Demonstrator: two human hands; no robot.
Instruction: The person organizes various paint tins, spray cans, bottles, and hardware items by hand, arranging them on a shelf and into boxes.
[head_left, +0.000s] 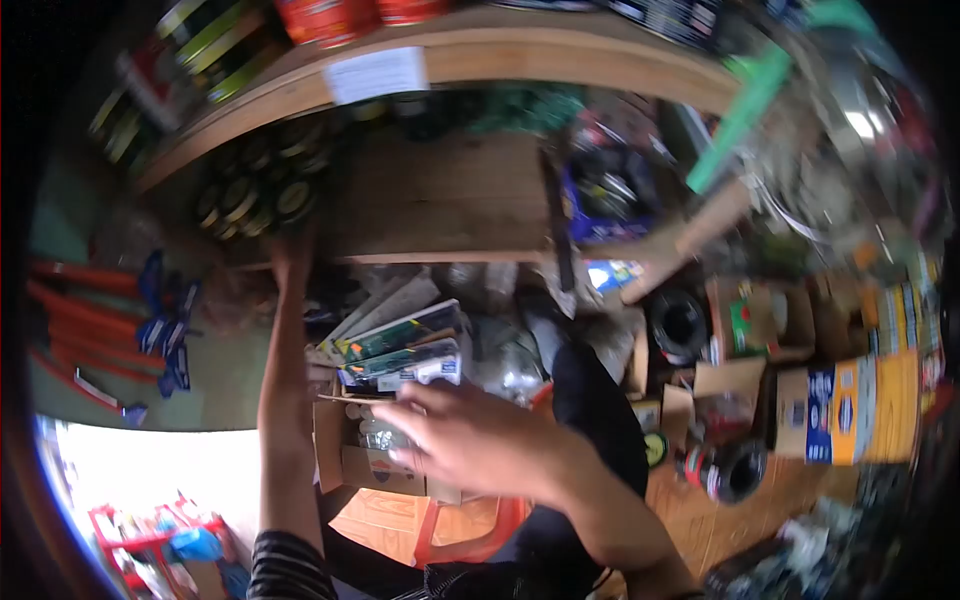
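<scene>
My left hand [290,243] reaches up onto the wooden shelf [440,195], against a pile of round, dark-sided cans or rolls with pale ends [240,200]. Its fingers are lost in shadow, so their grip cannot be made out. My right hand [470,435] hangs in mid-air, blurred by motion, with fingers stretched to the left and apart and nothing visible in them. Below it stands an open cardboard box [375,470] holding small clear bottles or jars. Behind that box lie flat printed packets [400,350].
Orange-handled tools with blue ends [110,325] hang at left. An upper shelf edge [500,55] carries cans. A purple box [605,190] sits right of the shelf. Cartons [850,410] and black rolls [735,470] crowd the right. A red stool [465,540] stands below.
</scene>
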